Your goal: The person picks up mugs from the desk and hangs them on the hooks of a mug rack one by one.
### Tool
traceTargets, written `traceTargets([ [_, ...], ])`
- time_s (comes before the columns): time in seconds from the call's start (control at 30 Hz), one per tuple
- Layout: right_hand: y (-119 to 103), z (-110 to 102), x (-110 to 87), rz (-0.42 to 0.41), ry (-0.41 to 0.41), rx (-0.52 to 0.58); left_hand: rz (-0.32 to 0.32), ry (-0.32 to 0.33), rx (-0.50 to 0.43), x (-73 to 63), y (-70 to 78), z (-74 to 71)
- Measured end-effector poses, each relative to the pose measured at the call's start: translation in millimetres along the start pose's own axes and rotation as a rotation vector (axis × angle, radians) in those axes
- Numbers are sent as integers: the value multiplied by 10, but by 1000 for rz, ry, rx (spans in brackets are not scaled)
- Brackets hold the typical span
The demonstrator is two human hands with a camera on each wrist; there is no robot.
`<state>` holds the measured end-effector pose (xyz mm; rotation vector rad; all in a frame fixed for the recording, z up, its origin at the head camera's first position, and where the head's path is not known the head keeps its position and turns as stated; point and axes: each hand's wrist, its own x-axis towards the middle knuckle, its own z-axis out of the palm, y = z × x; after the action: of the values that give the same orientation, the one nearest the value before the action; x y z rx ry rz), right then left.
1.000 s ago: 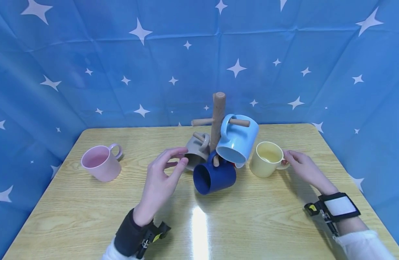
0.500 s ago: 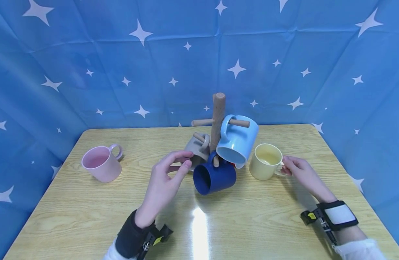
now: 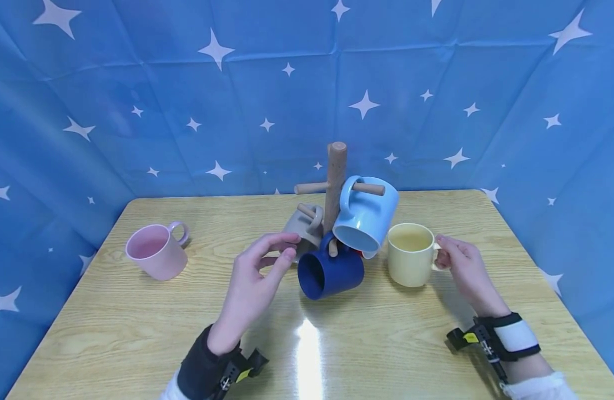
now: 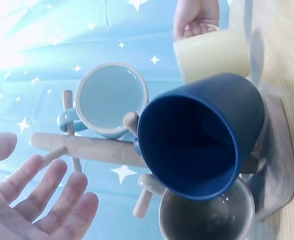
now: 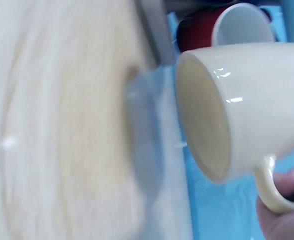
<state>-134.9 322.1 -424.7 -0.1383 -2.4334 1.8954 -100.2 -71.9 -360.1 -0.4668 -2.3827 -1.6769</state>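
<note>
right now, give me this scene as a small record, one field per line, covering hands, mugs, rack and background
right hand: grips the handle of the yellow mug
yellow mug: held above the table
left hand: holds nothing, near the gray mug
wooden rack: bears the light blue mug, dark blue mug and gray mug
red mug: partly hidden
pink mug: upright on the table
background: blue cloth with stars

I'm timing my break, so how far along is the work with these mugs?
The light blue mug, dark blue mug and gray mug hang on the wooden rack, so those look done. In hand: the right hand holds the yellow mug clear of the table. Probably remaining: hanging it and the pink mug, which stands on the table. Whether the red mug hangs, I can't tell.
</note>
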Motion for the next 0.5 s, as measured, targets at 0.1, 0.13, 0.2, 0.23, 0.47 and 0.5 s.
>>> traceTargets([
  [0.1,-66,12,-61,10,49,254,16,-5,-27,-13,20,24],
  [0.13,-95,10,-81,11,62,325,22,-7,-36,-17,26,31],
  [0.2,-159,5,-122,-5,73,409,38,-10,-44,-24,35,41],
  [0.23,-193,2,-143,-13,76,430,46,-10,-47,-28,41,41],
  [0.47,-422,-34,-303,-102,31,576,90,61,-85,-35,117,-35],
  [0.5,-454,-41,-327,-116,14,602,100,71,-97,-38,136,-50],
])
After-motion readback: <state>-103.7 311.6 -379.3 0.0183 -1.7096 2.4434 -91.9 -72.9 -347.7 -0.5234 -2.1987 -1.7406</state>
